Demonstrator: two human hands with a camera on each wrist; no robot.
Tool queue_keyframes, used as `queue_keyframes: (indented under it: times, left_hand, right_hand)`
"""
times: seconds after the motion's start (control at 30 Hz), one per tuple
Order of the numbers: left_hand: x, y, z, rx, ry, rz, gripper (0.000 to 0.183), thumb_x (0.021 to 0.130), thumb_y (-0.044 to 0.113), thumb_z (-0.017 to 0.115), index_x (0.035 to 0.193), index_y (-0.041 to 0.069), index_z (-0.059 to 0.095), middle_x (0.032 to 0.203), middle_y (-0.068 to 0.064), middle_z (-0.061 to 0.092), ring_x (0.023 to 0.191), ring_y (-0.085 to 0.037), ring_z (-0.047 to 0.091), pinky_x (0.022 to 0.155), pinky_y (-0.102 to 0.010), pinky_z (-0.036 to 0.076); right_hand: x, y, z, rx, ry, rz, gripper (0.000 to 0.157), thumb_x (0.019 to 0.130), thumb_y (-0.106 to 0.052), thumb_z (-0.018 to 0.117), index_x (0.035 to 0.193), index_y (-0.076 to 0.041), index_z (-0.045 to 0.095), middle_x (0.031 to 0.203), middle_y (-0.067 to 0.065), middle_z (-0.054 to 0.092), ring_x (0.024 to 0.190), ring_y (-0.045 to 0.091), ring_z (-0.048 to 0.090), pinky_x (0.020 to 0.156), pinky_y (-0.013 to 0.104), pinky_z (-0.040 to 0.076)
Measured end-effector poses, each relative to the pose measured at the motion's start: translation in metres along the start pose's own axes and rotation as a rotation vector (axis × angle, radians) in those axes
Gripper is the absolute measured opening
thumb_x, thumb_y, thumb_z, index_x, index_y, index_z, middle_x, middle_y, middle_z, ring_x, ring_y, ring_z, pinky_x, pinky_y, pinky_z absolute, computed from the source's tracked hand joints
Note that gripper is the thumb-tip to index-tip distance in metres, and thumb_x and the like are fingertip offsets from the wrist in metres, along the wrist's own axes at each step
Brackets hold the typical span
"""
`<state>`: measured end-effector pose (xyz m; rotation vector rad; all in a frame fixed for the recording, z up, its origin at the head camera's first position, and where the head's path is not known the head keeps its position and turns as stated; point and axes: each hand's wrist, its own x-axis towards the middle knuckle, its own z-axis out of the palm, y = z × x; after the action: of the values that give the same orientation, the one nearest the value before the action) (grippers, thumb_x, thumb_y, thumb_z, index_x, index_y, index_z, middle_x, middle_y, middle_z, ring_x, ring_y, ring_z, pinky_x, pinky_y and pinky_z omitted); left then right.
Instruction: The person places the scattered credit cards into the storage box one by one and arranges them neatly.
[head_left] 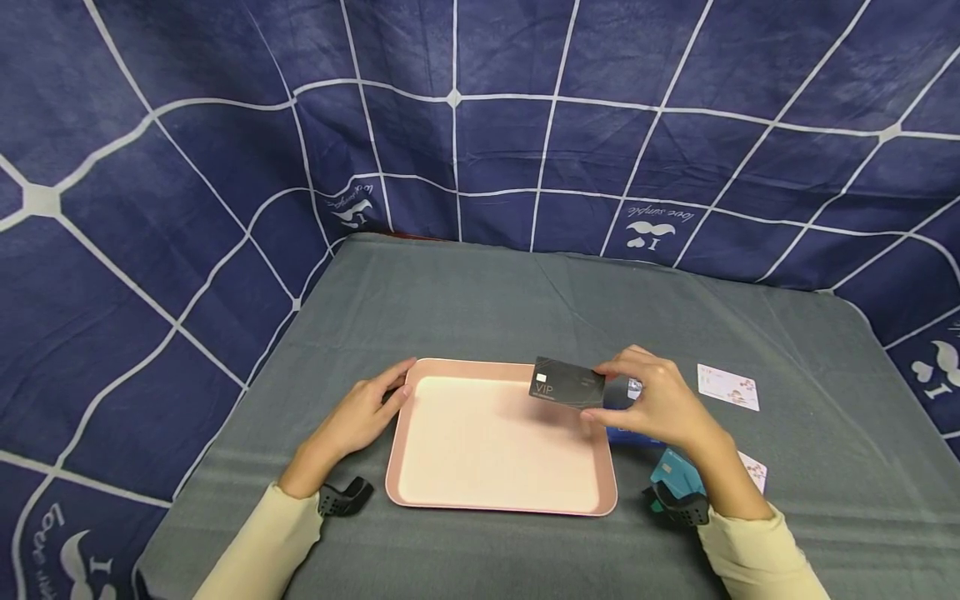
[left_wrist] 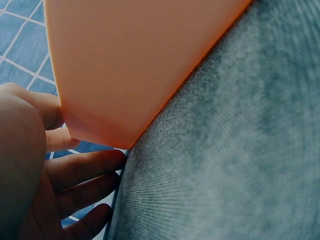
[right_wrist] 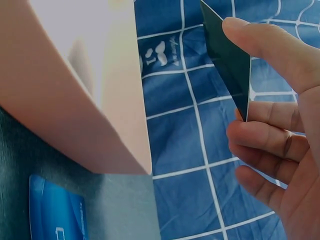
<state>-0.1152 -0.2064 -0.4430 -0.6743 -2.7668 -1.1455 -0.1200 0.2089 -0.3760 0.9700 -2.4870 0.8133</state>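
Observation:
A black VIP card (head_left: pixel 567 382) is pinched at its right end between the thumb and fingers of my right hand (head_left: pixel 654 398). It is held tilted above the right side of a shallow pink tray (head_left: pixel 499 510), and its dark face (right_wrist: pixel 227 60) also appears in the right wrist view. My left hand (head_left: pixel 365 414) rests against the tray's far-left corner, thumb and index finger touching the rim, the other fingers loosely extended in the left wrist view. Partly under my right hand lies a blue card (right_wrist: pixel 57 207) on the cloth.
Right of the tray, a pink flowered card (head_left: pixel 728 387) lies farther back. Nearer are a teal card (head_left: pixel 677 472) and another pink card (head_left: pixel 753 471), both partly covered by my right wrist and its black band. A blue checked curtain (head_left: pixel 495 142) hangs behind the grey-covered table (head_left: pixel 450 292).

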Motion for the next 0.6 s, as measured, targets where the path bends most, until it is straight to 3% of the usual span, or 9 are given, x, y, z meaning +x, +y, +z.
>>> queue_keyframes:
  times: [0.3,0.6]
  left_hand:
    - [0.001,0.001,0.0,0.001,-0.003,-0.001,0.045,0.104,0.015,0.053,0.145,-0.002,0.046,0.121,-0.022,0.066,0.113,-0.033,0.064,0.094,-0.051,0.048]
    - [0.0,0.0,0.0,0.001,-0.001,-0.002,0.045,0.103,0.015,0.054,0.145,-0.001,0.047,0.121,-0.022,0.066,0.112,-0.033,0.064,0.094,-0.051,0.049]
  right_hand:
    - [0.006,-0.002,0.005,0.035,0.014,-0.014,0.049,0.061,-0.038,0.094,0.096,-0.007,0.077,0.08,-0.004,0.065,0.072,0.018,0.06,0.058,0.039,0.049]
    - [0.014,-0.005,0.009,0.049,0.022,-0.032,0.048,0.06,-0.036,0.094,0.095,-0.007,0.077,0.08,-0.002,0.065,0.075,0.008,0.057,0.058,0.03,0.046]
